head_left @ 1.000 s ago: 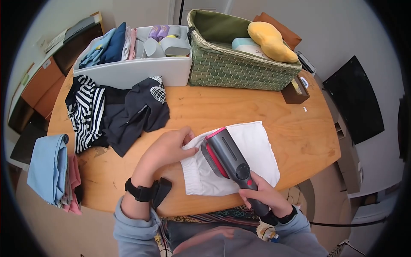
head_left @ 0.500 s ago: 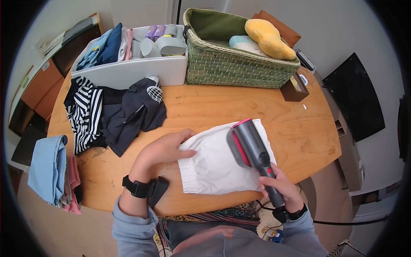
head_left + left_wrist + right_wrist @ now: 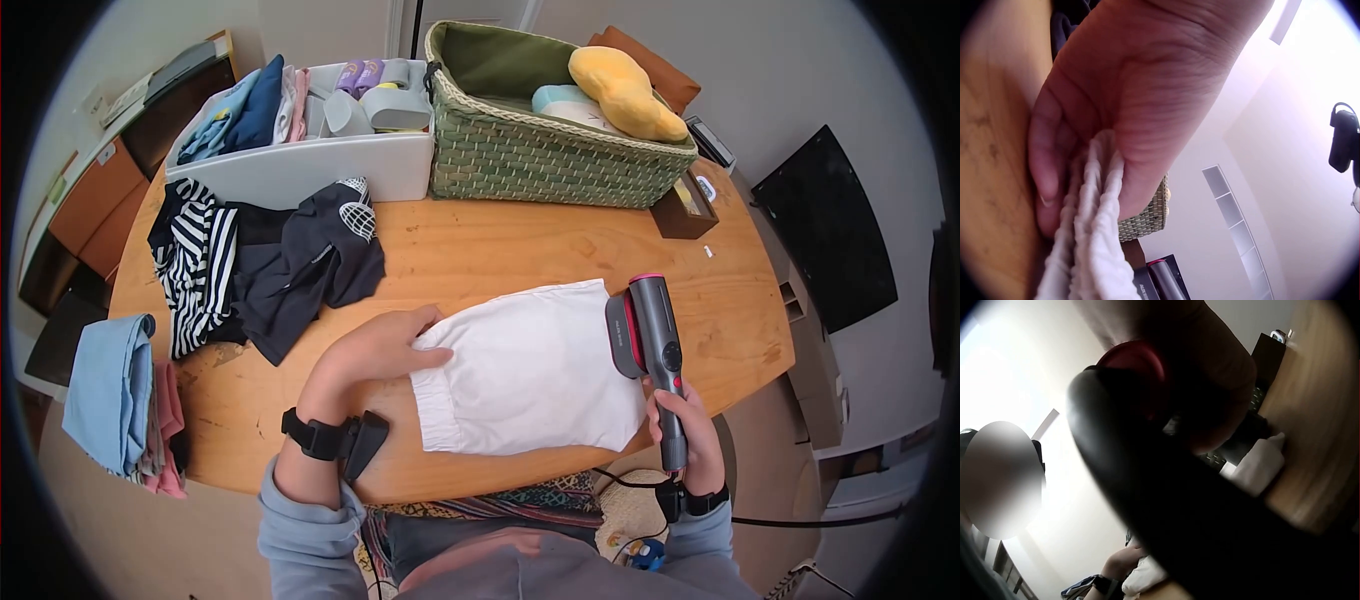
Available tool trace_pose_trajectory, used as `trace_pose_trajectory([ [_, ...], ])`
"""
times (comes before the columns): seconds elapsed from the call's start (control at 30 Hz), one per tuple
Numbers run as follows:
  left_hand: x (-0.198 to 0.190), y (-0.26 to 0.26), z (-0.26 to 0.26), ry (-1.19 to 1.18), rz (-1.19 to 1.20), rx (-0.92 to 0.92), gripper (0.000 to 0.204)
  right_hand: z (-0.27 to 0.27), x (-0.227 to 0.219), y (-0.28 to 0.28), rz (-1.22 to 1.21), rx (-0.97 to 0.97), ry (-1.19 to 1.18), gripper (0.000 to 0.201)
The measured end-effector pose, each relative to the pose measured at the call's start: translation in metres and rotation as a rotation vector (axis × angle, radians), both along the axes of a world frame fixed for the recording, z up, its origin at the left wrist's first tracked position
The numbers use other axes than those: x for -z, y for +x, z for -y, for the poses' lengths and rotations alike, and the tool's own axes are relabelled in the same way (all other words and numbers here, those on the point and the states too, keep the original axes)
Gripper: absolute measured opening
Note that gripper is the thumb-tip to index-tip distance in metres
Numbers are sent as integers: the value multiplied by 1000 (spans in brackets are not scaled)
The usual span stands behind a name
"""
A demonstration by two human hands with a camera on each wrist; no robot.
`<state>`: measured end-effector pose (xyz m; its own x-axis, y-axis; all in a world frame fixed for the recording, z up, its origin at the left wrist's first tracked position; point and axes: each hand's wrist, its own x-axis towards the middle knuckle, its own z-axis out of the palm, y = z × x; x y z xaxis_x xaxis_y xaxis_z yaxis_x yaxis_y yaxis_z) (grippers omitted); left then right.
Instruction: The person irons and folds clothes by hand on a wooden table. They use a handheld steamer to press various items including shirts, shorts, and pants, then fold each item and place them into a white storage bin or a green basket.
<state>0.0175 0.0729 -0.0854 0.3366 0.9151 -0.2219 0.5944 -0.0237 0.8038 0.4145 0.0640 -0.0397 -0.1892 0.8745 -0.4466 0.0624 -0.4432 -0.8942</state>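
Observation:
White folded trousers or shorts (image 3: 530, 370) with an elastic waistband lie flat near the table's front edge. My left hand (image 3: 385, 345) holds them by the far corner of the waistband; in the left wrist view, gathered layers of the white waistband (image 3: 1094, 212) sit between thumb and fingers. My right hand (image 3: 695, 430) grips the handle of a dark grey handheld garment steamer (image 3: 655, 325) with pink trim. The steamer's head overlaps the garment's right edge in the head view, its plate facing left. In the right wrist view the handle's dark cord end blocks much of the scene.
Striped and dark clothes (image 3: 280, 265) lie at the left, folded blue and pink clothes (image 3: 110, 395) at the left edge. Behind stand a white bin (image 3: 310, 165) of clothes and a green woven basket (image 3: 550, 160) with a yellow plush. A black cord (image 3: 800, 521) runs off right.
The right hand has moved the steamer rightward across the white garment, from near the waistband to its right edge. The left hand keeps its hold at the waistband corner.

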Motion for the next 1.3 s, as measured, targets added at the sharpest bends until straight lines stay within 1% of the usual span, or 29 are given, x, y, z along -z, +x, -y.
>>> trace_pose_trajectory([
  [0.1, 0, 0, 0, 11, 31, -4, 41, 3, -2, 0, -5, 30, -3, 28],
  [0.17, 0, -1, 0, 23, 36, -2, 40, 8, -4, -2, 47, 25, 41, 28],
  [0.27, 3, -1, 1, 35, 48, -11, 40, 20, -15, -9, 18, 24, 10, 31],
  [0.33, -1, 1, 0, 19, 45, -9, 40, 29, -29, -17, 9, -101, -91, 41],
  [0.37, -2, 1, 0, 7, 37, -9, 40, 33, -28, -18, -23, -139, -144, 54],
  [0.4, -3, 1, 0, 7, 35, -6, 40, 36, -30, -23, -33, -195, -170, 60],
  [0.5, -2, 0, 0, 6, 32, -2, 39, 39, -26, -41, -53, -451, -163, 57],
  [0.53, -1, 0, 0, 13, 40, -4, 40, 39, -22, -45, -55, -450, -163, 57],
  [0.6, -1, -1, 0, 20, 48, -7, 40, 37, -13, -53, 47, -681, -131, 56],
  [0.63, -1, -1, 1, 30, 40, 0, 40, 35, -7, -58, 66, -731, -120, 54],
  [0.73, 0, -2, 1, 36, 24, 7, 40, 31, 3, -57, 15, -700, -164, 55],
  [0.77, 0, -2, 1, 34, 17, 10, 40, 30, 3, -56, 18, -703, -166, 55],
  [0.83, 0, -2, 1, 32, 23, 12, 40, 28, 2, -51, -52, -665, -185, 56],
  [1.07, 2, -2, 1, 42, 27, 13, 37, 28, -2, -36, -34, -609, -204, 56],
  [1.13, 3, -2, 1, 41, 31, 15, 38, 30, 0, -27, -69, -537, -213, 56],
  [1.17, 3, -2, 1, 39, 36, 16, 39, 31, 1, -23, -69, -535, -211, 56],
  [1.27, 0, -2, 1, 22, 28, 20, 40, 31, 0, -11, -7, -473, -176, 56],
  [1.3, 0, -2, 1, 23, 28, 21, 40, 32, -4, -9, 11, -414, -195, 56],
])
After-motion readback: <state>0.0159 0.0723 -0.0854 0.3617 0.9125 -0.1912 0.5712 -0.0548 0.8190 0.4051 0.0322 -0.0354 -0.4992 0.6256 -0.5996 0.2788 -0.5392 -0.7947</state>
